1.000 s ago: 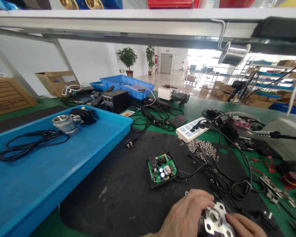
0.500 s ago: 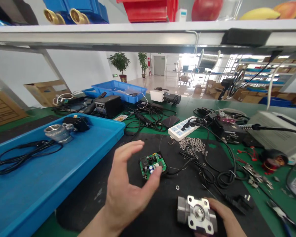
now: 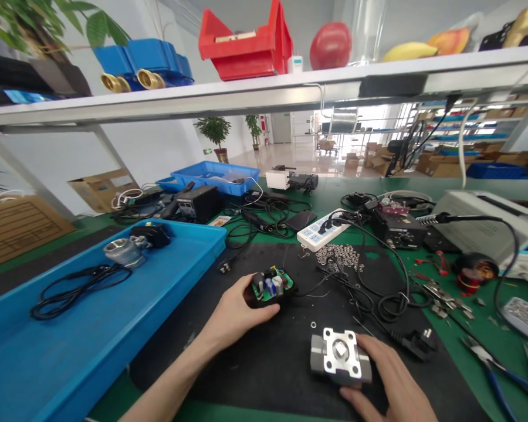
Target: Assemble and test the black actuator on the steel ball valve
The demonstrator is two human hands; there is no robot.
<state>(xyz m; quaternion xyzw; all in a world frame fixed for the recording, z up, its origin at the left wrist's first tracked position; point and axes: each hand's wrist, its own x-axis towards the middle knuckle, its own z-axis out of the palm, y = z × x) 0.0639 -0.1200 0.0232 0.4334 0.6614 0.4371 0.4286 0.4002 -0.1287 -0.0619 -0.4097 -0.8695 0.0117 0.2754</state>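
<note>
My left hand (image 3: 245, 308) grips a green circuit board (image 3: 271, 283) set in a black housing, fingers round its left side and thumb along its front. Blue capacitors and other parts stand up from the board. From the housing's right side a black cable runs off. My right hand (image 3: 389, 378) holds the right side of a metal valve body (image 3: 339, 355), thumb below and fingers behind. Its square mounting plate, with a hole at each corner, faces up toward me. A single small nut (image 3: 314, 324) lies on the black mat (image 3: 264, 363) between the two hands.
At left stands a blue tray (image 3: 180, 281) with a metal fitting (image 3: 124, 252) and a coiled cable (image 3: 81, 287). A power strip (image 3: 323, 230), a heap of small nuts (image 3: 339, 256) and tangled cables lie beyond my hands. Pliers (image 3: 484, 357) rest at right; a shelf (image 3: 264, 94) crosses above.
My left hand has come down from open above the circuit board and closed round its housing. My right hand keeps hold of the valve body. The camera view has tilted and shifted.
</note>
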